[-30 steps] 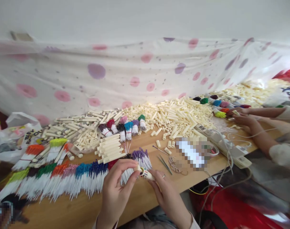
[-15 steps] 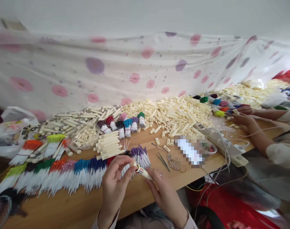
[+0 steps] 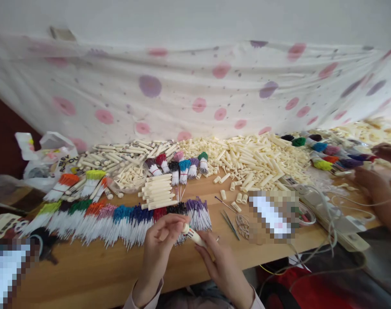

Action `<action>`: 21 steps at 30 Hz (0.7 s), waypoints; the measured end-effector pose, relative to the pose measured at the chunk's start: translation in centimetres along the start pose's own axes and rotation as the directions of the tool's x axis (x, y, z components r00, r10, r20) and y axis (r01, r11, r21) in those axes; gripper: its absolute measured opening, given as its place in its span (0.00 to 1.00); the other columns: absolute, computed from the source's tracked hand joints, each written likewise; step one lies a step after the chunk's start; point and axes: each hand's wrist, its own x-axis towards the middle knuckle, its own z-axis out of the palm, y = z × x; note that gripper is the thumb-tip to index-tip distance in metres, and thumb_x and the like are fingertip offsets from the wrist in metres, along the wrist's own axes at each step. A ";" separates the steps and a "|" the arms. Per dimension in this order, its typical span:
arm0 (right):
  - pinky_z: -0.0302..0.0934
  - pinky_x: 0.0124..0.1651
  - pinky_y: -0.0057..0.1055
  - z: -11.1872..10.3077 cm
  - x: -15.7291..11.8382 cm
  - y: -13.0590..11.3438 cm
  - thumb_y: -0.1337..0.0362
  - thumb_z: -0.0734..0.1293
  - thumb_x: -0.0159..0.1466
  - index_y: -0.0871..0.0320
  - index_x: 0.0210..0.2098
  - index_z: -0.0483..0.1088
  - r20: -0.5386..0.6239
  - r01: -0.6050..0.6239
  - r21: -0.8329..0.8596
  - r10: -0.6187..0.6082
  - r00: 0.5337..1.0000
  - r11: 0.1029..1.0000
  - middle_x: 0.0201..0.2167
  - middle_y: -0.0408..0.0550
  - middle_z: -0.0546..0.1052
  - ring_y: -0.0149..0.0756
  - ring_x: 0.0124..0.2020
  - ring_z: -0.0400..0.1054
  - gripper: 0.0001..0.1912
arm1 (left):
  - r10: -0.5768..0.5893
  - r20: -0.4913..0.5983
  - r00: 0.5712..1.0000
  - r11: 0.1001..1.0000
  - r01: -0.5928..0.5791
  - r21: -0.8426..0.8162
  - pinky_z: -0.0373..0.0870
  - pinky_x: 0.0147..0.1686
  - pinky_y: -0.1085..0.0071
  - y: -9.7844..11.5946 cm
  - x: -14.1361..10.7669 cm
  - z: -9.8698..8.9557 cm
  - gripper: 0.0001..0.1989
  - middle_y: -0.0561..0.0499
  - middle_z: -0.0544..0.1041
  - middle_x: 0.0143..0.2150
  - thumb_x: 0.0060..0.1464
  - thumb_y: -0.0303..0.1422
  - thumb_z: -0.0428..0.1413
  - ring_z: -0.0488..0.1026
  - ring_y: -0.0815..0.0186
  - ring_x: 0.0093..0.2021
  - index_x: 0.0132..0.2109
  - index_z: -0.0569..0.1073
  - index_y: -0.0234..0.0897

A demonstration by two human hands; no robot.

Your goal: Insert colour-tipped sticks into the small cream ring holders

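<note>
Between my two hands is a cream multi-colour pen (image 3: 194, 236) with slots and small coloured marks around its upper part. My left hand (image 3: 161, 244) pinches its upper end with thumb and fingertips. Lower down, my right hand (image 3: 221, 262) is closed around the barrel, which slants down to the right. Just behind my hands, bunches of purple-tipped refills (image 3: 198, 214) and other coloured refills (image 3: 131, 221) lie in a row on the table. A stack of cream pen barrels (image 3: 157, 189) sits behind that row.
Heaped cream pen parts (image 3: 243, 156) line the polka-dotted sheet (image 3: 198, 86). To the right lie tweezers (image 3: 230, 224), a coiled cord (image 3: 243, 226), a blurred-out device (image 3: 272, 216) and a power strip (image 3: 343, 238) with trailing cables. A co-worker's hand (image 3: 371, 182) is at far right.
My view has swung left, so the table things appear further right. The pen slants a little more steeply, with both hands still on it. The co-worker's hands sit nearer the right edge.
</note>
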 end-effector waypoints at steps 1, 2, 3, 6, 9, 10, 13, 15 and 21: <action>0.67 0.42 0.32 0.1 0.2 0.0 0.66 0.60 0.74 0.53 0.53 0.68 0.011 0.003 0.023 -0.003 1.000 1.000 0.39 0.49 0.79 0.41 0.39 0.75 0.10 | -0.048 -0.014 0.999 0.997 0.047 -0.068 0.78 0.45 0.64 -0.2 0.1 0.0 0.17 0.44 0.85 0.37 0.50 0.47 0.69 0.82 0.58 0.41 0.37 0.81 0.36; 0.67 0.41 0.32 0.2 0.3 0.0 0.66 0.60 0.73 0.53 0.52 0.68 0.023 0.005 0.051 -0.006 1.000 0.999 0.38 0.48 0.79 0.40 0.38 0.74 0.10 | -0.088 -0.020 0.996 0.986 0.084 -0.146 0.77 0.44 0.64 -0.4 0.3 0.1 0.19 0.45 0.85 0.36 0.49 0.47 0.69 0.81 0.58 0.40 0.39 0.81 0.37; 0.66 0.41 0.31 0.4 0.5 0.0 0.66 0.61 0.73 0.53 0.51 0.69 0.034 0.007 0.082 -0.010 0.999 0.997 0.38 0.48 0.79 0.40 0.38 0.74 0.09 | -0.124 -0.005 0.992 0.968 0.120 -0.219 0.76 0.45 0.63 -0.4 0.4 0.2 0.21 0.45 0.84 0.36 0.48 0.48 0.70 0.81 0.58 0.40 0.41 0.81 0.37; 0.67 0.42 0.30 1.2 0.9 0.3 0.66 0.61 0.72 0.52 0.51 0.69 0.062 0.005 0.169 -0.016 0.998 0.986 0.39 0.48 0.80 0.40 0.39 0.75 0.10 | -0.221 0.165 0.961 0.913 0.263 -0.312 0.74 0.48 0.59 -0.3 0.5 0.5 0.27 0.41 0.84 0.38 0.49 0.56 0.65 0.80 0.54 0.43 0.42 0.82 0.35; 0.68 0.47 0.31 2.2 1.5 0.6 0.64 0.60 0.73 0.53 0.54 0.68 0.100 0.004 0.279 -0.033 0.994 0.960 0.45 0.52 0.80 0.41 0.45 0.76 0.12 | -0.262 0.340 0.903 0.888 0.364 -0.281 0.73 0.46 0.56 -0.5 0.2 0.4 0.35 0.38 0.81 0.34 0.53 0.65 0.53 0.78 0.50 0.42 0.29 0.78 0.35; 0.68 0.49 0.32 2.5 1.8 0.7 0.63 0.59 0.73 0.53 0.54 0.67 0.125 -0.009 0.321 -0.033 0.992 0.947 0.48 0.54 0.79 0.41 0.47 0.76 0.12 | -0.264 0.357 0.896 0.887 0.371 -0.275 0.73 0.45 0.56 -0.7 0.1 0.4 0.36 0.39 0.79 0.32 0.54 0.67 0.50 0.77 0.50 0.41 0.26 0.75 0.36; 0.67 0.52 0.34 3.5 2.7 1.1 0.58 0.59 0.74 0.54 0.52 0.67 0.212 -0.081 0.381 -0.002 0.977 0.921 0.49 0.55 0.78 0.42 0.49 0.74 0.12 | -0.271 0.322 0.907 0.888 0.365 -0.280 0.71 0.45 0.56 -1.5 0.2 0.2 0.34 0.45 0.72 0.24 0.54 0.67 0.49 0.74 0.52 0.37 0.23 0.68 0.40; 0.68 0.47 0.33 4.2 3.0 1.5 0.54 0.60 0.73 0.55 0.51 0.65 0.233 -0.123 0.365 0.038 0.972 0.923 0.45 0.55 0.78 0.42 0.45 0.75 0.13 | -0.253 0.301 0.919 0.902 0.337 -0.271 0.70 0.44 0.56 -1.8 0.5 0.1 0.33 0.50 0.65 0.21 0.53 0.67 0.48 0.70 0.55 0.33 0.22 0.63 0.42; 0.65 0.39 0.30 5.3 2.9 3.1 0.48 0.61 0.72 0.54 0.46 0.62 0.264 -0.190 0.346 0.099 0.959 0.919 0.36 0.49 0.78 0.39 0.35 0.72 0.15 | -0.171 0.269 0.948 0.953 0.228 -0.198 0.66 0.37 0.58 -1.7 1.6 -0.2 0.32 0.53 0.55 0.22 0.54 0.65 0.44 0.58 0.62 0.27 0.20 0.56 0.43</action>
